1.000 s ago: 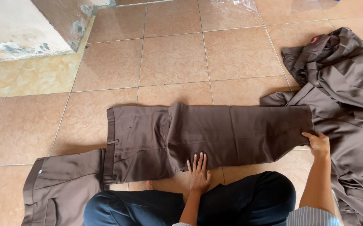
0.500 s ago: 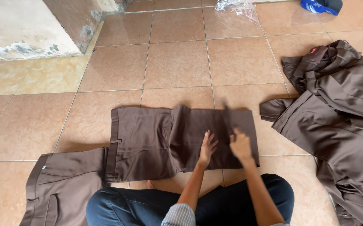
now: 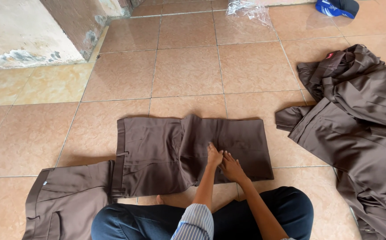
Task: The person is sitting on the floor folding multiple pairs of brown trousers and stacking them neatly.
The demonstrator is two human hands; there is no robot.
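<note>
Brown trousers (image 3: 157,153) lie flat on the tiled floor in front of my knees, waistband to the left, the legs folded back so the bundle ends near the right. My left hand (image 3: 214,156) presses flat on the middle of the cloth, fingers together. My right hand (image 3: 231,167) rests just beside it on the same cloth, fingers spread, touching the left hand. Neither hand grips anything.
A second brown garment (image 3: 64,202) lies at the lower left, touching the waistband. A heap of brown clothes (image 3: 357,115) fills the right side. A crumpled clear plastic bag (image 3: 248,9) and a blue cap (image 3: 337,6) lie far back. A concrete wall base (image 3: 28,35) stands at upper left.
The trouser legs have been folded over from the right, making the piece shorter. My right hand moved left from the leg end to the middle, beside my left hand.
</note>
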